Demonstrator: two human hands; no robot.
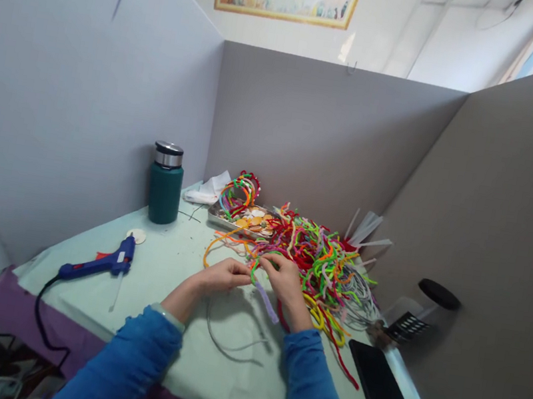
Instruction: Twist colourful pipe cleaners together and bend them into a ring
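L hand [223, 274] + R hand [284, 278] pinch lilac pipe cleaner [265, 297] btwn fingertips.

Lavender pipe cleaner [265, 297]: fuzzy, bent, pinched at upper end betw. both hands, lower end slanting to counter, beside multicolour pile.

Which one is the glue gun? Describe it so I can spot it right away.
Start at the dark green flask by the left partition wall. Nearer the camera, on the pale green table cover, lies the glue gun. It is the only blue tool there, trailing a black cord.
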